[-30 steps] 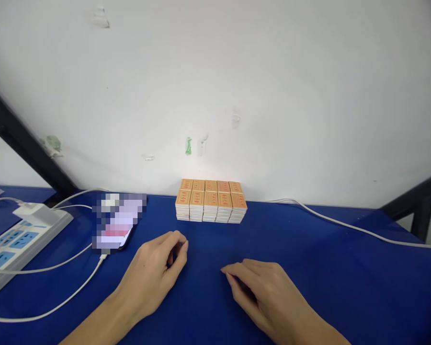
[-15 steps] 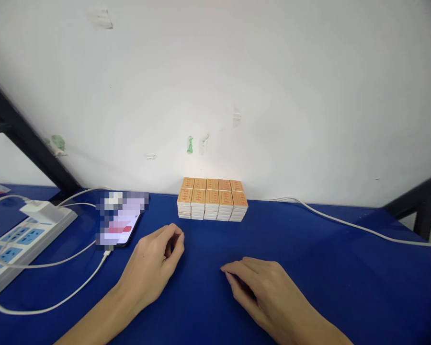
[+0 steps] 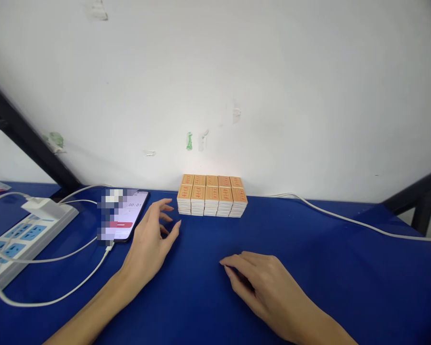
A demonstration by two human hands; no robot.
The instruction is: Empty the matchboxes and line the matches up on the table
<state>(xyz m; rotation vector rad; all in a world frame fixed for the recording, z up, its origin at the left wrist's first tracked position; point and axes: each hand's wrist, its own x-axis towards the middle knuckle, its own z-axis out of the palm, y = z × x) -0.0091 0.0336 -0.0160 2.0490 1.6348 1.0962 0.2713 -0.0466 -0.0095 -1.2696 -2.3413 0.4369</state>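
A block of small boxes [image 3: 211, 194], orange on top with red print and white on the sides, is stacked in rows against the wall. My left hand [image 3: 153, 235] is just left of it, fingers spread and thumb apart, touching none of the boxes. Nothing is held in it. My right hand [image 3: 258, 285] rests on the blue tabletop [image 3: 197, 287], in front and to the right of the stack. Its thumb and index fingertips are together, with nothing visible between them.
Left of my left hand lies a phone [image 3: 136, 211] showing a timer, partly blurred, with a charging cable [image 3: 89, 282]. A white power strip [image 3: 32, 235] with a plugged-in charger [image 3: 43, 207] sits at far left. Another white cable [image 3: 345, 221] crosses the right side. Black metal bars [image 3: 32, 139] flank the wall.
My left hand has opened from a loose pinch and moved up, its fingers now spread beside the stack. The right hand keeps its closed pose.
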